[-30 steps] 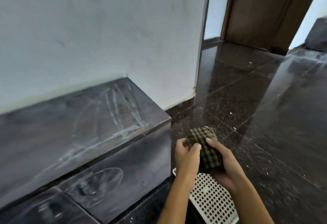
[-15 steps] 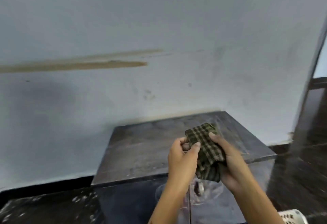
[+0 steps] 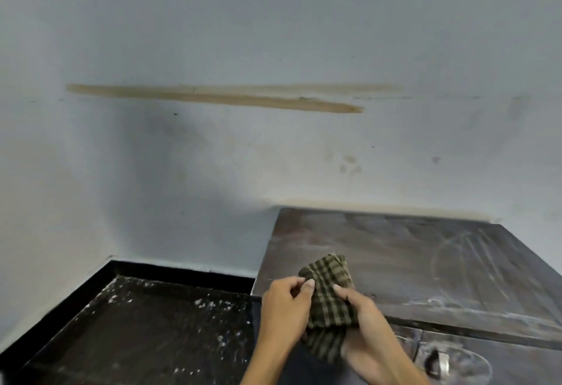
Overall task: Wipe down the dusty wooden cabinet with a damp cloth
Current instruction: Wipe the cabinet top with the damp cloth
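Both hands meet low in the middle of the frame, but take in the big picture first: the pale wall fills the whole upper half, with a long tan scuff running across it. Below it, right of centre, sits your wooden cabinet, its dark top filmed with grey dust and streaked with pale arcs toward the right edge, so the job looks barely begun. Lower left, the dark speckled floor drops away. Down at the cabinet's near edge, your left hand pinches the checked cloth with thumb and fingertips, while your right hand curls round its lower half from the other side. You're holding the bunched cloth above the front edge, not on the wood, so I'd call this the folding or readying step. Next, settle it into one palm, press it flat on the top and sweep in long overlapping passes.
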`<state>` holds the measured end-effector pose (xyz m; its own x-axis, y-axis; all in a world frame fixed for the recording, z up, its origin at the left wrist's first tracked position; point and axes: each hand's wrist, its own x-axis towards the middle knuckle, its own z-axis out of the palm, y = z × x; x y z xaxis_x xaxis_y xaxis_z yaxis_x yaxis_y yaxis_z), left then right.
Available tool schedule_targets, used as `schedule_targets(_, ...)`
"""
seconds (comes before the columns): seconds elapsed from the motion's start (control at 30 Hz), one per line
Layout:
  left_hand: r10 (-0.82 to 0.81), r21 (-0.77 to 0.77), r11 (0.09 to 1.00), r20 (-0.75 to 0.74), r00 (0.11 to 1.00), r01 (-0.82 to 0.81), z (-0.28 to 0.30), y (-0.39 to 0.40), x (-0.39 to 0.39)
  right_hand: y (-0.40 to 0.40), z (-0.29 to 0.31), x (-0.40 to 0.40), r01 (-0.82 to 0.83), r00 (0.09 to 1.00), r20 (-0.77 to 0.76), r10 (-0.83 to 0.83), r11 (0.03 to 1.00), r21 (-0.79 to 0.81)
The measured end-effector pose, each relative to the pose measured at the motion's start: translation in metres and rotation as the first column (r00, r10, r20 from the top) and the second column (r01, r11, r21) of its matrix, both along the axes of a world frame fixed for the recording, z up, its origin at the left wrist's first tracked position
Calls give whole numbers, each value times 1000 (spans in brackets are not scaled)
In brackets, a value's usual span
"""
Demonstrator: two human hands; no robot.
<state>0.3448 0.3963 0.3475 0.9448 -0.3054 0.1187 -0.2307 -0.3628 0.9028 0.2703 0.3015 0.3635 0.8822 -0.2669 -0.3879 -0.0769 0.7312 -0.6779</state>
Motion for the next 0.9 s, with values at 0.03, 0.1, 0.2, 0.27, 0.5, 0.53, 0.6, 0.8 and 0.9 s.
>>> schedule_targets(0.03,-12,80,997,-5,1000,13,-1,6,9,1,-1,7,-19,999,-43,17,999,-33)
schedule_targets(0.1,-33,143,989,-68,997,42,-2,17,27,-2,1,22,-16,997,-76,7,992,-124)
schedule_targets(0.2,58,157,986,-33,998,-52,-7,32,52,-8,11,44,79,991,-69,-118,906,-416)
schedule_targets(0.27,193,79,979,-47,980,-189,-12,40,67,-9,21,56,106,983,-32,-179,706,-701)
schedule_targets(0.5,226,-233,909,-420,879,-345,-12,31,88,25,-5,90,-269,963,-258,-78,-304,-914)
schedule_targets(0.53,215,-247,903,-446,869,-350,-13,29,90,31,-14,93,-342,938,-333,-93,-393,-853)
schedule_targets(0.6,172,-263,903,-501,848,-339,-14,25,94,38,-32,96,-387,921,-355,-160,-484,-785)
schedule_targets(0.8,6,-266,936,-641,767,-229,-19,19,103,42,-62,109,-351,936,-318,-149,-452,-820)
schedule_targets(0.9,-3,-271,929,-687,727,-252,-19,22,107,43,-64,120,-323,946,-298,-127,-457,-829)
